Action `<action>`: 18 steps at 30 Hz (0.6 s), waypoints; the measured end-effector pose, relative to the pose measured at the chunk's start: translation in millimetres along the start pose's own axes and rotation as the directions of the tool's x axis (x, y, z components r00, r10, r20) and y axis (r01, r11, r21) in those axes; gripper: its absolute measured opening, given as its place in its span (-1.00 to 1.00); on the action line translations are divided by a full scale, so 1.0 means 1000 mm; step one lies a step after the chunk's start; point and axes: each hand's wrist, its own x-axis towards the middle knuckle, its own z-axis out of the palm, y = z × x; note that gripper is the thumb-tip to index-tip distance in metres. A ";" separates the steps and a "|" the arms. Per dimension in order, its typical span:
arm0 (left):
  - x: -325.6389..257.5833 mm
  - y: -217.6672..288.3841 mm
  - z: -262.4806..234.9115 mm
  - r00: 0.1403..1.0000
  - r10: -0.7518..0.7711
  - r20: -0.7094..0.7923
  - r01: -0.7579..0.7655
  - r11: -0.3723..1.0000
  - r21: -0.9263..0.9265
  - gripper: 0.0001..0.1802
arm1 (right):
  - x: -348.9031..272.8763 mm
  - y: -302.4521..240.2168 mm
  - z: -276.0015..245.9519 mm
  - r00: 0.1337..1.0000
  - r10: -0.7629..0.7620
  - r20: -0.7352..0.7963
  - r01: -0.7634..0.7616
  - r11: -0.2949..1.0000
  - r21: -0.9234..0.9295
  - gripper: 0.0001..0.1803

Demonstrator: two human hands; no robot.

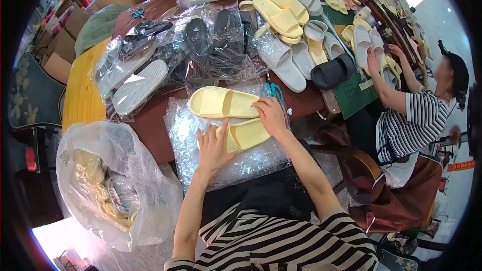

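Note:
Two pale yellow slippers lie side by side before me, a far slipper [208, 102] and a near slipper [251, 134], on a stack of clear plastic bags [183, 130]. My left hand [217, 148] rests over the toe end of the near one, fingers spread. At the heel end of the pair, my right hand [272, 116] has its fingers closed on the far slipper's heel, beside a small white mark. The fingertips' undersides are hidden. Turquoise-handled scissors [271, 91] lie just beyond my right hand.
Bagged grey slippers [140, 88] and bagged black slippers [197, 37] cover the table's far left. Loose yellow slippers [278, 14], grey slippers [288, 65] and a black slipper [332, 72] crowd the right. A large plastic sack [150, 170] stands at left. A co-worker [416, 115] handles slippers at right.

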 end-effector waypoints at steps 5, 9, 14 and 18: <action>0.008 0.007 -0.022 0.998 0.043 0.038 -0.044 0.999 0.021 0.26 | 0.005 0.002 0.003 0.996 -0.088 0.023 0.090 0.988 -0.129 -0.83; 0.016 -0.007 -0.028 0.996 0.086 0.035 -0.088 0.993 0.082 0.26 | 0.012 0.006 0.008 0.991 -0.122 0.054 0.130 0.975 -0.178 -0.87; 0.014 -0.024 -0.009 0.998 0.040 0.056 -0.039 0.999 -0.013 0.25 | 0.016 0.007 0.014 0.998 -0.027 0.065 0.034 0.993 -0.111 -0.91; 0.015 -0.025 -0.004 0.999 0.041 0.036 -0.039 0.998 -0.040 0.24 | 0.022 0.005 0.017 0.993 0.020 0.113 -0.005 0.991 -0.130 -0.90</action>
